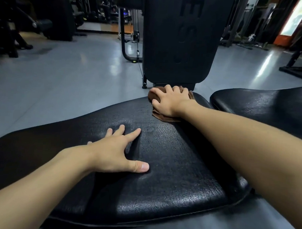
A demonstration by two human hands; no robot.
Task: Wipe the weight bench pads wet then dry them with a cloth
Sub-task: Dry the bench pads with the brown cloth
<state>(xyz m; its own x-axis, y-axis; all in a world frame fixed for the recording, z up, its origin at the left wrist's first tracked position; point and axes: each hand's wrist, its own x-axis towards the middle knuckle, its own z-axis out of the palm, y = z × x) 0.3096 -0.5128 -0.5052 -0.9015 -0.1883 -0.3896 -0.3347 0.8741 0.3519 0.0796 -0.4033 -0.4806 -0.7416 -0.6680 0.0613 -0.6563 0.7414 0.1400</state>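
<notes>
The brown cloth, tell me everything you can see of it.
The brown cloth is a soft, towel-like rag, bunched up and mostly hidden under the right hand, which grips it. It lies on the far end of the black seat pad, below the upright back pad. Wet or dry cannot be told.

The bench pad [170,159] across the middle of the frame is glossy black with a fine crackled grain. The cloth [162,117] at its far end is brown. The upright pad [178,36] at top centre is black with embossed letters. The floor [69,77] is pale blue-grey.
</notes>
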